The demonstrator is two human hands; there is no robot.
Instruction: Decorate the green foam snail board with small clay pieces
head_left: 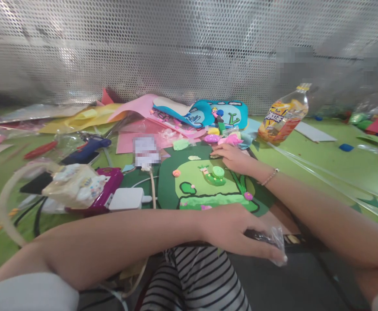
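Note:
A dark green craft board (pixel 169 181) with a light green clay scene and a green clay snail (pixel 215 175) lies in front of me. My right hand (pixel 232 157) rests at the board's far edge, fingers curled down on the board near small pink and yellow clay pieces (pixel 223 137). It wears a thin bracelet. My left hand (pixel 237 235) reaches across my lap at the near table edge, fingers closed on a dark object in clear plastic wrap (pixel 269 237).
A tilted drink bottle (pixel 284 115) stands right of the board. Pink and blue foam sheets (pixel 189 113) lie behind it. A blue glue gun (pixel 90 147), a magenta device (pixel 106 190) and a white charger (pixel 127 198) sit left. Perforated metal wall at the back.

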